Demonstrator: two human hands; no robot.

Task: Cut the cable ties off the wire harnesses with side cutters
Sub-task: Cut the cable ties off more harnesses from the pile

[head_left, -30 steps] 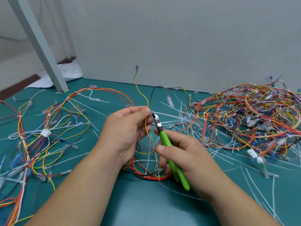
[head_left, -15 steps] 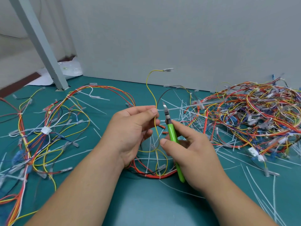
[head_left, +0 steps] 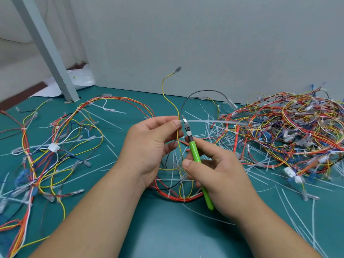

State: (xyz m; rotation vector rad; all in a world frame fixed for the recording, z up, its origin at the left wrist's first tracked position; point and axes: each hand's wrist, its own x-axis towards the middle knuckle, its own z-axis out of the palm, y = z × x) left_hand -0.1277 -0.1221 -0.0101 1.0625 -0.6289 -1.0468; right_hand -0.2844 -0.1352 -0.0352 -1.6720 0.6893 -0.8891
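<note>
At frame centre above the teal worktop, pinching a yellow wire and its white cable tie with the left hand, gripping green side cutters in the right hand, blades at the tie, with the harness pile at right.

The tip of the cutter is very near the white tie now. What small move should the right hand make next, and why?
Probably squeeze the side cutters shut on the cable tie. The left hand pinches the yellow wire where the tie begins, the tie's tail sticks out to the right, and the blades sit at the tie beside the fingertips. The right hand should keep them off the wire.
</note>
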